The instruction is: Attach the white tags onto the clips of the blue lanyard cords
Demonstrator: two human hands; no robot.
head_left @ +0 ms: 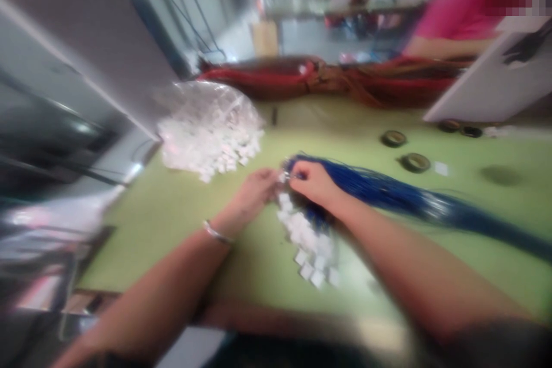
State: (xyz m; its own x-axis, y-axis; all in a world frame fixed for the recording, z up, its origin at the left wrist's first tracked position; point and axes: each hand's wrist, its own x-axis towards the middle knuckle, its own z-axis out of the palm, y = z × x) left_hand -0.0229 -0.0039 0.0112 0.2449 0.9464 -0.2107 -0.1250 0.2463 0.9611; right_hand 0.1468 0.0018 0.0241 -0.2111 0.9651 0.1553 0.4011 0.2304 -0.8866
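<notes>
My left hand [262, 185] is closed in a pinch at a small white connector [283, 176] in the middle of the table. Close beside it, my right hand [313, 181] is closed with its fingertips at the end of the blue wires [366, 184], seemingly on one wire; blur hides the exact grip. The long wire bundle runs off to the right, beyond my right forearm. Below my hands lies a pile of white connectors [307, 236], with some blue wire ends beside it.
A clear plastic bag [207, 126] spilling white connectors lies on the green table [172, 230] at the back left. Tape rolls [414, 163] sit at the right. Red and brown wire bundles [276, 77] line the far edge. A person in pink [452, 11] is across the table.
</notes>
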